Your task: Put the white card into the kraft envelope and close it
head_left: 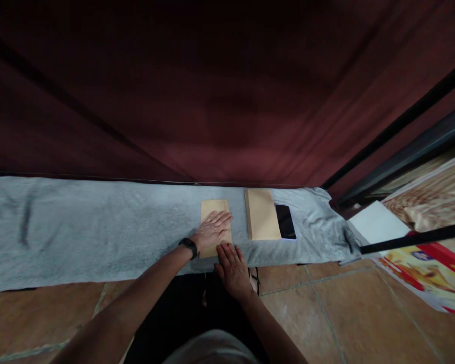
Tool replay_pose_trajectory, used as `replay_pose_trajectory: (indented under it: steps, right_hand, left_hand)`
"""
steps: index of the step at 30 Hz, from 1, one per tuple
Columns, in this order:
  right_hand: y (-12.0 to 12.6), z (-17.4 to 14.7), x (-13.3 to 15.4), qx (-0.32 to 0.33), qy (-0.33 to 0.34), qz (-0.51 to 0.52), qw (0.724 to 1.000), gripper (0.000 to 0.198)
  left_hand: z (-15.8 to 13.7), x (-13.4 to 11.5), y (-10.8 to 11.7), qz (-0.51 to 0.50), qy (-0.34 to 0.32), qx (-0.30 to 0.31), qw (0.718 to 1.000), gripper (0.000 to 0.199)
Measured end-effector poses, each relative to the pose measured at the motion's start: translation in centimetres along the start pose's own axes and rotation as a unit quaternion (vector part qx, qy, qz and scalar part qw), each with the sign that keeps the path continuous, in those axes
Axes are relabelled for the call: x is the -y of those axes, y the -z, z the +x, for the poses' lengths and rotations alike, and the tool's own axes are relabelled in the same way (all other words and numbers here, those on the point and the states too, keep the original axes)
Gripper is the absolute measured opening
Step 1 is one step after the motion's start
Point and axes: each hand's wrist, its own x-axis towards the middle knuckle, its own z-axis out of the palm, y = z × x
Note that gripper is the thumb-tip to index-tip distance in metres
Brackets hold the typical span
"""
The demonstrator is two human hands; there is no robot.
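A tan paper envelope lies flat on a grey cloth. My left hand, with a black band on the wrist, rests palm down across its middle, fingers stretched out to the right. At its lower right corner my right hand lies with the fingers extended, their tips touching the paper. Parts of the envelope are hidden under both hands. A stack of similar tan envelopes sits to the right, apart from my hands.
A dark-screened phone lies against the stack's right side. Behind the cloth rises a dark red panel. Black bars, a white box and a red and yellow printed package stand at the right, above a tiled floor.
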Motion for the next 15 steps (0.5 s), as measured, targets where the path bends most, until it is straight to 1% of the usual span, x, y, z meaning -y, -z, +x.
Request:
replay_pose_trajectory:
  steps: [7,11,15]
  right_hand:
    - [0.0,-0.1,0.0,-0.006,-0.022,0.048,0.999,0.043]
    - [0.1,-0.3,-0.2,-0.023,-0.028,0.077,0.996,0.041]
    - [-0.2,-0.5,-0.4,-0.04,-0.022,0.084,0.995,0.039]
  left_hand:
    - [-3.0,-2.0,0.4,-0.02,-0.017,0.0,1.0,0.053]
    - [-4.5,-3.1,0.6,-0.03,-0.014,-0.005,0.999,0.052]
    - [-5.9,-4.3,0.9,-0.032,-0.021,-0.006,0.999,0.051]
